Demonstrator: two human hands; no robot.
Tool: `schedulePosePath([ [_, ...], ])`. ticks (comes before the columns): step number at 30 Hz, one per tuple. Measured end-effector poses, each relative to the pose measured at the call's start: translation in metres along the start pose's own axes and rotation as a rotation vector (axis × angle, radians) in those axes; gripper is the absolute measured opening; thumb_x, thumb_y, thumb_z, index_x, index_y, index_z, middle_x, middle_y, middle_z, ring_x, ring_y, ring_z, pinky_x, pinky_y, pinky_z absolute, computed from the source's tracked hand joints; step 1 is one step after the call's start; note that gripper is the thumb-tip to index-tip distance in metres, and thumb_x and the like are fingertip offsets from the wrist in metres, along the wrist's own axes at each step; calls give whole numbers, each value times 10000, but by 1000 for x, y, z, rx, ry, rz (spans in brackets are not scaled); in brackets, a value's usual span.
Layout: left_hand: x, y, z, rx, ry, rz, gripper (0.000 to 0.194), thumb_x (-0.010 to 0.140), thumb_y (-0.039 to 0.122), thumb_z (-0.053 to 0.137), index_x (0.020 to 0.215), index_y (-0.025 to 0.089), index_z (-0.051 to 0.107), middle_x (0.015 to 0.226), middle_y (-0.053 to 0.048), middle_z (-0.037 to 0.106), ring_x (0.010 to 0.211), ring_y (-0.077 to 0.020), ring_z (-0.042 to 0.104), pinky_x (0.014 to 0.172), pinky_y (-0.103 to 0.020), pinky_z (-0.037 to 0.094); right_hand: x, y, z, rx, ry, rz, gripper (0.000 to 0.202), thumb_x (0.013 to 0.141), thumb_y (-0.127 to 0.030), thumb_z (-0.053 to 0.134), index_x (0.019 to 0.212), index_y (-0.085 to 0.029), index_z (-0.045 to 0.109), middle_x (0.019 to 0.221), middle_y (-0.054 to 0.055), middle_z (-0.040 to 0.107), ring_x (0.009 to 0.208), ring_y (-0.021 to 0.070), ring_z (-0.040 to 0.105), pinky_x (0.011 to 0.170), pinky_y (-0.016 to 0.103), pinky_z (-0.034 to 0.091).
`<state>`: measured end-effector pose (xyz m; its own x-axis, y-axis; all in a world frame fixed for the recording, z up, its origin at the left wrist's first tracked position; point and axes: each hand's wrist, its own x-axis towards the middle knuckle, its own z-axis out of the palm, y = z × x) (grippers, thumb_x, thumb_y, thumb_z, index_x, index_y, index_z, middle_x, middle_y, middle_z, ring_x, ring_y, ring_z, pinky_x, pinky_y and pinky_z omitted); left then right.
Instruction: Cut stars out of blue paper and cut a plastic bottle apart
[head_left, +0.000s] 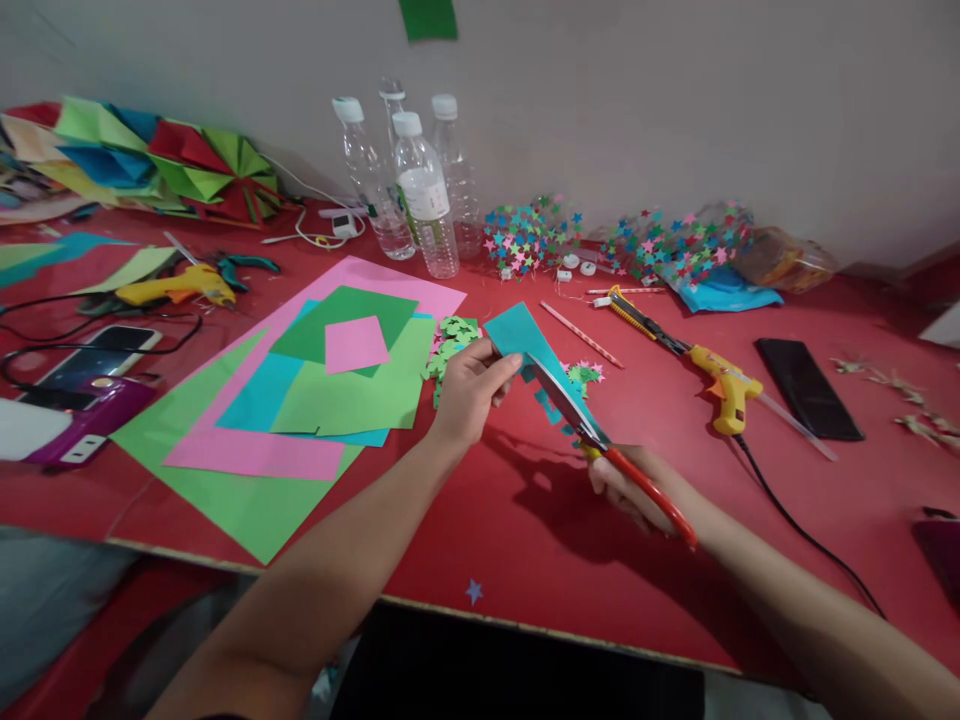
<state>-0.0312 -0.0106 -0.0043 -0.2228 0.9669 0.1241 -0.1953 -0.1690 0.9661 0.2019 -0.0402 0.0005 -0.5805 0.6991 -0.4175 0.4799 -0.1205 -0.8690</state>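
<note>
Pinched between the thumb and fingers of my left hand (469,390) is a blue sheet of paper (519,328) with a notched lower edge. My right hand (637,485) is wrapped round red-handled scissors (566,395), whose blades lie along the paper. Something yellow shows beside the right fingers, partly hidden. Behind my left hand lies a pile of small green cut-outs (452,345). Several green and pink paper stars (585,376) lie just beyond the scissors. Stacked pink, green and blue paper sheets (360,395) are left of my left hand.
Several plastic bottles (424,190) stand by the wall, near star-covered clear pieces (532,235). To the right are a yellow glue gun (726,388) with its cord, a cutter knife (637,315) and a black phone (810,388). Another glue gun (180,287) lies left.
</note>
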Motion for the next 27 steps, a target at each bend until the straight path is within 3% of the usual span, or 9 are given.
schedulePosePath([
  [7, -4, -4, 6, -19, -3, -45, 308, 717, 355, 718, 549, 183, 524, 461, 55, 460, 422, -56, 398, 412, -207, 310, -2, 5, 1, 90, -39, -33, 573, 886, -742, 413, 761, -190, 501, 443, -87, 410, 323, 64, 387, 351, 182, 311],
  [16, -6, -6, 11, -45, -29, -84, 308, 706, 365, 733, 571, 182, 525, 502, 54, 500, 459, -58, 435, 478, -215, 367, -1, 2, 11, 103, 19, 1, 604, 859, -773, 403, 754, -186, 502, 471, -82, 415, 330, 67, 402, 355, 194, 343],
  [27, -4, -6, 10, -23, -89, -104, 315, 697, 359, 751, 562, 179, 531, 501, 53, 500, 464, -59, 442, 486, -210, 381, -3, -6, 8, 56, 31, 56, 639, 811, -819, 392, 742, -193, 496, 475, -78, 405, 339, 68, 398, 362, 198, 318],
])
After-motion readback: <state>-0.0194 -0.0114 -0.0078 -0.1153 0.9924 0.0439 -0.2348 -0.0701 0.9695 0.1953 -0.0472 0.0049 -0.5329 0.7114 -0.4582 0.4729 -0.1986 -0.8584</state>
